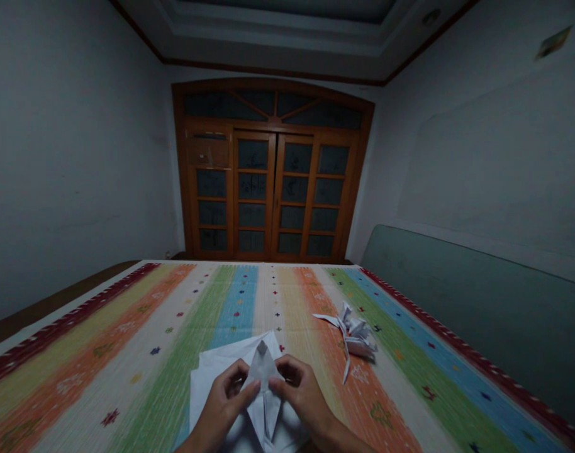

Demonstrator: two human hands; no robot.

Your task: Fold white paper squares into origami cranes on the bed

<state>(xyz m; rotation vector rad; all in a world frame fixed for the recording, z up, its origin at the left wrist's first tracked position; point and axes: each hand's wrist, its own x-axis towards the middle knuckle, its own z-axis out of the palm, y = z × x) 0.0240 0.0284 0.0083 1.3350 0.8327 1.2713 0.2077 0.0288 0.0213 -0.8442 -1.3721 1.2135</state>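
Observation:
Both my hands are low in the view, pinching a folded white paper [263,377] from either side. My left hand [221,399] grips its left side, and my right hand [299,393] grips its right. The paper has a narrow pointed flap standing up between my fingers, with wider white flaps spreading beneath it. Its lower end is cut off by the frame. To the right of my right hand, a crumpled origami figure of white paper [356,333] lies on the striped cloth, with thin pointed parts sticking out. Neither hand touches it.
A striped, multicoloured woven cloth [127,352] covers the wide surface under my hands. A long green padded panel [476,308] runs along the right wall. A dark wooden edge [46,308] shows at the left. Glazed wooden doors [271,189] stand beyond the far end.

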